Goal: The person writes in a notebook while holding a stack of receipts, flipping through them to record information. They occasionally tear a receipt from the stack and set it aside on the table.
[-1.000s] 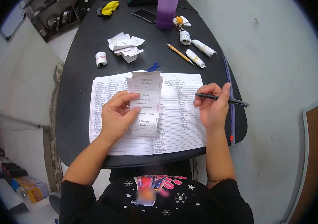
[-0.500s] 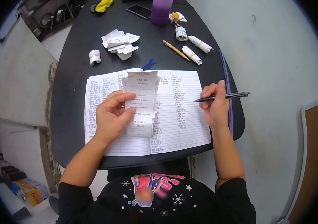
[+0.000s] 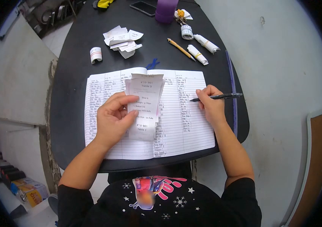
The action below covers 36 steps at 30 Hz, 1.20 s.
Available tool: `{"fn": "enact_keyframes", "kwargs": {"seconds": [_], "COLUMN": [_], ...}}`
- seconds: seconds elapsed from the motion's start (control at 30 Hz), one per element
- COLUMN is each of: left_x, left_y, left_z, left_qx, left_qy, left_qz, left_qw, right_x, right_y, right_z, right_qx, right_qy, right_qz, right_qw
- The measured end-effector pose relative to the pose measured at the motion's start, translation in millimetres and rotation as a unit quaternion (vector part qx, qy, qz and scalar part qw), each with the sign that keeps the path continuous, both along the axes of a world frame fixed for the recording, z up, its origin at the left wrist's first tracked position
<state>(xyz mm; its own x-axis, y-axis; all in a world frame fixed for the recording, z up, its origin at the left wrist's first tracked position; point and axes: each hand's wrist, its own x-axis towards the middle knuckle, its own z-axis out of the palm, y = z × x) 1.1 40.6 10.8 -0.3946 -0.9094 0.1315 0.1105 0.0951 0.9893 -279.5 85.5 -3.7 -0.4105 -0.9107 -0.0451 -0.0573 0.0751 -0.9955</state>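
My left hand (image 3: 116, 115) pinches a small stack of printed receipts (image 3: 145, 98) between thumb and fingers, holding it over the middle of the notebook. The top slip reads "#10-901 Table 3". In my right hand (image 3: 212, 104) is a black pen (image 3: 225, 96), gripped with its tip pointing left, close over the right page. The ruled notebook (image 3: 198, 140) lies spread across the near part of the table, with columns of handwritten entries on both pages. Part of the writing is hidden behind the receipts and my left hand.
Past the notebook on the black table (image 3: 74, 60) are a loose receipt pile (image 3: 123, 41), a curled paper roll (image 3: 96, 55), a yellowish pen (image 3: 181, 49), rolled papers (image 3: 206, 43), a phone (image 3: 143, 8) and a purple container (image 3: 166, 11). A wall (image 3: 274, 75) stands to the right.
My right hand has shifted left and turned palm-down, bringing the pen tip closer to the right page's written column. The receipts stay in my left hand, nearly unmoved.
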Motion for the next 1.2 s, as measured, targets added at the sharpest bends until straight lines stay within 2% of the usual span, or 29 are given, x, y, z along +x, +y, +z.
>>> {"fn": "enact_keyframes", "kwargs": {"seconds": [0.13, 0.53, 0.63, 1.2], "left_x": [-1.4, -2.1, -2.3, -1.8], "left_y": [1.4, -0.5, -0.5, -2.1], "left_z": [0.0, -3.5, -3.2, -6.0], "left_qx": [-0.001, 0.010, 0.001, 0.013], "left_qy": [0.003, -0.006, -0.017, -0.013], "left_qz": [-0.011, -0.005, -0.007, -0.007], "left_qw": [1.000, 1.000, 1.000, 1.000], "right_x": [-2.1, 3.3, 9.2, 4.7], "right_y": [-1.0, 4.9, 5.9, 7.1], "right_z": [-10.9, -10.5, -6.4, -9.1], "right_qx": [-0.004, -0.045, -0.073, -0.057], "right_qy": [0.084, 0.170, 0.173, 0.164], "right_qz": [-0.023, -0.036, -0.027, -0.017], "right_qw": [0.996, 0.984, 0.982, 0.985]}}
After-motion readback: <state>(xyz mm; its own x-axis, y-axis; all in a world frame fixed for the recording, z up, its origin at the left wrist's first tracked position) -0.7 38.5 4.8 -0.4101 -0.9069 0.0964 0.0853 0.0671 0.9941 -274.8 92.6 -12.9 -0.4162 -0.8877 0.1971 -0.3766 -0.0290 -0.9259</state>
